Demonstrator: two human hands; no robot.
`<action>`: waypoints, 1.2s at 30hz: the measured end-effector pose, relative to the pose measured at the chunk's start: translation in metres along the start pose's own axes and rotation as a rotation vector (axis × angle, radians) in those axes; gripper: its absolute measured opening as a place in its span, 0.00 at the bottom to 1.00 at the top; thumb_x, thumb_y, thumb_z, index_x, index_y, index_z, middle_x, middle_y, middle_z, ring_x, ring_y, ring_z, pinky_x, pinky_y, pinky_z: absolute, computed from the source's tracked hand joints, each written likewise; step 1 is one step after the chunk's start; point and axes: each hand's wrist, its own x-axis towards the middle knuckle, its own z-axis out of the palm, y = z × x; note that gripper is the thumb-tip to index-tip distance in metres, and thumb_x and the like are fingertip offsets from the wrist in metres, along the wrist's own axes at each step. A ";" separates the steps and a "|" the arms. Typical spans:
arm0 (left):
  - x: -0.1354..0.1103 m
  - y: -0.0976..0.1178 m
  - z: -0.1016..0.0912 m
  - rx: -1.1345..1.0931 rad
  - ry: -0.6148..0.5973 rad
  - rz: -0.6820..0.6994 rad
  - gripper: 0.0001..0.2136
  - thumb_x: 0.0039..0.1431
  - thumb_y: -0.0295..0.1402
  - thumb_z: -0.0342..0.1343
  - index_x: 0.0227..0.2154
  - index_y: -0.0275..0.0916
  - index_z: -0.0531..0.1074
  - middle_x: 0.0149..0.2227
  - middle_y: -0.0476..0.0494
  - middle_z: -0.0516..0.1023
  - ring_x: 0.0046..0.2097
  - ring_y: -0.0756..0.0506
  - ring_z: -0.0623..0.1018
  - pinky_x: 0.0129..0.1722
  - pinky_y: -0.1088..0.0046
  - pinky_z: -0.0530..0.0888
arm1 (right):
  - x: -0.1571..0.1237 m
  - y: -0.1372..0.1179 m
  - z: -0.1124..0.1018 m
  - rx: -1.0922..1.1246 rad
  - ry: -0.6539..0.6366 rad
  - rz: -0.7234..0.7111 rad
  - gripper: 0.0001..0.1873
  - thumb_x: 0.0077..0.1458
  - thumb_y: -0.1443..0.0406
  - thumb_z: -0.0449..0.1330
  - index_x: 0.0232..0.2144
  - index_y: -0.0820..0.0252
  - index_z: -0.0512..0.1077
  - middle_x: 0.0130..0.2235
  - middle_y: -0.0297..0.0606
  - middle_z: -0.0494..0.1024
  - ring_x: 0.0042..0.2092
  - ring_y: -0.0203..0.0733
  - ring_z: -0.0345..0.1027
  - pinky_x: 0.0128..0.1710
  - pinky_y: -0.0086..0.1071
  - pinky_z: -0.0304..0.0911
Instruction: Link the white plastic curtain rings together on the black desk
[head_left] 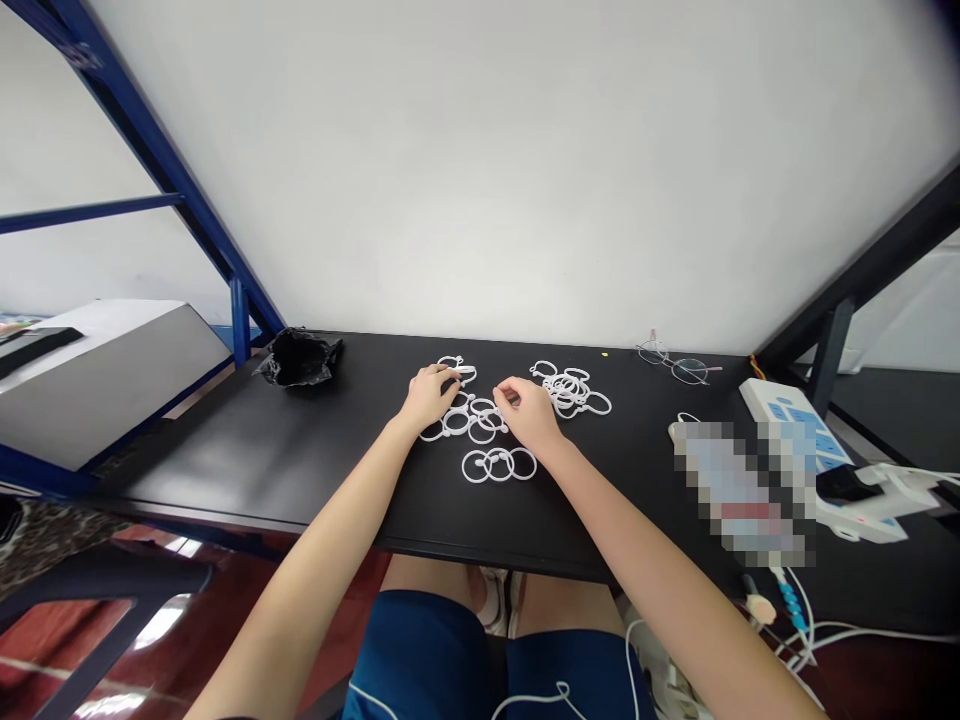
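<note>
Several thin white plastic rings, each with a small knob, lie on the black table. My left hand [430, 392] is at the left of the middle group of rings [481, 421]. Its fingers are bent together on a white ring [466, 376] at the back of that group. My right hand [523, 404] hovers at the group's right side, thumb and fingertips pinched. Whatever is between those fingertips is too small to make out. A tangled pile of rings [568, 388] lies just beyond my right hand. Nearer to me are three overlapping rings [499, 465] in a row.
A crumpled black plastic bag [300, 358] stands open at the table's back left. Eyeglasses [679, 366] rest at the back right. On the right are a blurred-out phone-like object [739, 495], a power strip [799, 425] and white cables [810, 640]. A wall borders the table [315, 460] behind.
</note>
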 end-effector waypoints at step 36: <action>-0.007 0.025 -0.015 -0.161 0.182 0.334 0.24 0.59 0.39 0.55 0.57 0.37 0.65 0.63 0.36 0.63 0.62 0.38 0.64 0.61 0.56 0.64 | 0.000 0.000 -0.001 -0.001 -0.014 -0.008 0.08 0.56 0.66 0.55 0.26 0.58 0.71 0.30 0.36 0.78 0.35 0.41 0.72 0.35 0.33 0.65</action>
